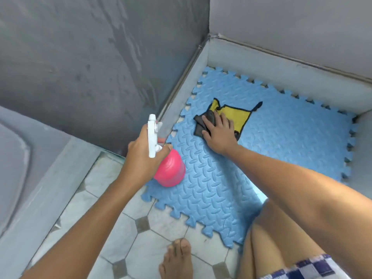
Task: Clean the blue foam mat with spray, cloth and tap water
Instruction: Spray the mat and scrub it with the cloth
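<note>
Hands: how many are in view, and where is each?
2. The left hand grips the pink spray bottle over the blue foam mat; the right hand rests on the yellow-and-grey cloth lying on it.

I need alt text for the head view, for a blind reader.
A person's right hand presses a yellow and black cloth on a blue foam mat, while the left hand holds a pink spray bottle at the mat's edge.
</note>
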Motion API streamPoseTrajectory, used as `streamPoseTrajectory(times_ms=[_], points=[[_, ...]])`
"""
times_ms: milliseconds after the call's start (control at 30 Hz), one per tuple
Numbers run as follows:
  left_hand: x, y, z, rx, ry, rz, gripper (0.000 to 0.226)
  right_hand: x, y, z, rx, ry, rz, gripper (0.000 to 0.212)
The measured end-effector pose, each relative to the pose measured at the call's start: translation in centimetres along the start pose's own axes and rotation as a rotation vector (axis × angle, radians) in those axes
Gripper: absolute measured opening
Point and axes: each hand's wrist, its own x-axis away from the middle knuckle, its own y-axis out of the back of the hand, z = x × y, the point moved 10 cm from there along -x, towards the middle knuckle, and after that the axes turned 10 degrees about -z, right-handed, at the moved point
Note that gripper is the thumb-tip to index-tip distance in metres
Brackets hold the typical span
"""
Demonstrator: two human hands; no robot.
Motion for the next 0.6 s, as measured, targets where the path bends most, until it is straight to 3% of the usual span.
streamPoseTrajectory(times_ms=[300,433,600], points=[[7.6,7.8,6.4,0.063,0.077,-0.084,0.060,9.3,-4.4,14.6,0.007,0.287,0.082,0.061],[8.6,11.5,10.8,0.008,0.162,-0.217,0.049,13.3,-5.9,18.2,0.006,0.347,0.117,0.063],[7.4,15.2,14.2,0.011,0.196,-0.447,0.051,14.6,-6.2,18.8,0.027,0.372,0.109,0.062]])
